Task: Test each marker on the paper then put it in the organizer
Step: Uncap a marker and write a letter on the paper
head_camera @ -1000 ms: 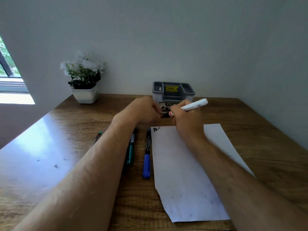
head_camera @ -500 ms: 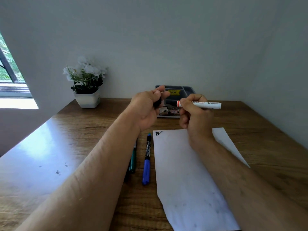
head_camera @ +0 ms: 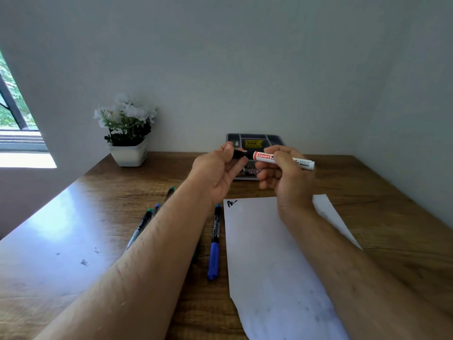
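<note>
- We are holding the white whiteboard marker with the red label band (head_camera: 282, 159) level in the air, just in front of the grey plastic desk organizer (head_camera: 255, 141) that is standing at the wall; its long axis is running left to right, black tip end pointing left, butt end pointing right.
- Our right hand (head_camera: 285, 177) is curling its fingers and thumb round the middle of that barrel.
- Our left hand (head_camera: 218, 174) is pinching the small black cap (head_camera: 239, 154) between thumb and fingers, just left of the tip and roughly in line with the barrel; whether cap and tip are touching we cannot tell.
- The two hands are sitting close together, each gripping its own piece, both between us and the organizer.
- We are judging the coming move as a straight push along that left-right axis to seat the cap, then a short lift to the organizer, to which the right hand is nearer.
- Nearer us than the organizer, the white paper sheet (head_camera: 274, 261) is lying flat with a black scribble (head_camera: 231, 203) at its far-left corner.
- Left of the paper, a blue marker (head_camera: 213, 251) and further dark pens (head_camera: 144, 223) are waiting on the brown wooden table (head_camera: 382, 212).
</note>
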`<state>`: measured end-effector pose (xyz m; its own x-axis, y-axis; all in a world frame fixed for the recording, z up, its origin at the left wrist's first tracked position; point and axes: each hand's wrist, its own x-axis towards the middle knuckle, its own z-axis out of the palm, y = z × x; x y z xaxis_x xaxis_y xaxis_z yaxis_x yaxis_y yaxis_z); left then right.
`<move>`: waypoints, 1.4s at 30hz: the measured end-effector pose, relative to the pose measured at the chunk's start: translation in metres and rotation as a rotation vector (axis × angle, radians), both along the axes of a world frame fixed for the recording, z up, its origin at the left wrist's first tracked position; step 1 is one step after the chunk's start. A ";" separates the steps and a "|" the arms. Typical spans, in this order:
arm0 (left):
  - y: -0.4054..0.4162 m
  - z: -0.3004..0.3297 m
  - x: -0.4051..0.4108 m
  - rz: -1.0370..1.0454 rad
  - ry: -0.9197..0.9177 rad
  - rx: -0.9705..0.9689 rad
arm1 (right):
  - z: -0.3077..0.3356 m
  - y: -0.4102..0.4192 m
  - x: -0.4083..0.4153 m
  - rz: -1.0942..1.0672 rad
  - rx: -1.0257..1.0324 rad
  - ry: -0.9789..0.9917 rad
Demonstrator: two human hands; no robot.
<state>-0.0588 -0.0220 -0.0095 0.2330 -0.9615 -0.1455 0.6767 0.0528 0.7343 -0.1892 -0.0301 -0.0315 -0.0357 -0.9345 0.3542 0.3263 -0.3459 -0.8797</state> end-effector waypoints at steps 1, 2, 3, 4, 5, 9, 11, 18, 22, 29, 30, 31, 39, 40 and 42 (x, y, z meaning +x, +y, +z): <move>0.000 0.000 0.000 -0.001 -0.004 0.002 | 0.000 0.000 0.000 -0.005 0.002 0.007; 0.000 -0.001 0.000 -0.004 -0.009 0.001 | 0.000 -0.001 0.001 -0.014 0.006 0.016; 0.000 -0.001 0.000 -0.010 -0.010 -0.004 | 0.000 -0.002 0.001 -0.023 0.013 0.024; -0.001 -0.001 0.000 -0.014 -0.010 -0.012 | 0.000 -0.002 0.001 -0.030 0.023 0.027; -0.001 -0.002 0.001 -0.018 -0.007 -0.023 | -0.001 -0.003 0.002 -0.030 0.033 0.027; -0.001 -0.004 0.001 -0.026 -0.002 -0.062 | 0.000 -0.005 0.003 0.001 0.036 0.016; 0.000 -0.003 0.001 -0.016 0.011 -0.081 | 0.001 -0.004 0.001 -0.004 0.022 -0.002; -0.001 -0.001 0.009 0.140 0.037 -0.119 | -0.003 -0.006 -0.003 -0.227 -0.136 0.346; 0.001 -0.001 0.014 0.131 -0.017 -0.116 | -0.010 -0.004 0.000 -0.278 -0.397 0.591; 0.003 -0.006 0.014 0.150 -0.254 -0.143 | -0.015 -0.003 0.003 -0.266 -0.492 0.654; 0.003 -0.006 0.014 0.150 -0.268 -0.148 | -0.015 -0.002 0.004 -0.269 -0.497 0.645; 0.003 -0.005 0.014 0.150 -0.280 -0.152 | -0.015 -0.001 0.004 -0.275 -0.500 0.635; 0.002 -0.005 0.012 0.138 -0.309 -0.177 | -0.017 -0.001 0.010 -0.254 -0.421 0.525; 0.002 -0.004 0.012 0.125 -0.324 -0.182 | -0.017 -0.002 0.010 -0.245 -0.410 0.526; 0.003 -0.003 0.007 0.085 -0.418 -0.188 | -0.019 -0.005 0.011 -0.225 -0.366 0.526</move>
<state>-0.0514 -0.0187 -0.0125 0.3139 -0.9371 0.1528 0.3120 0.2538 0.9156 -0.1783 -0.0352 -0.0503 0.0482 -0.7408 0.6699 -0.2276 -0.6612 -0.7148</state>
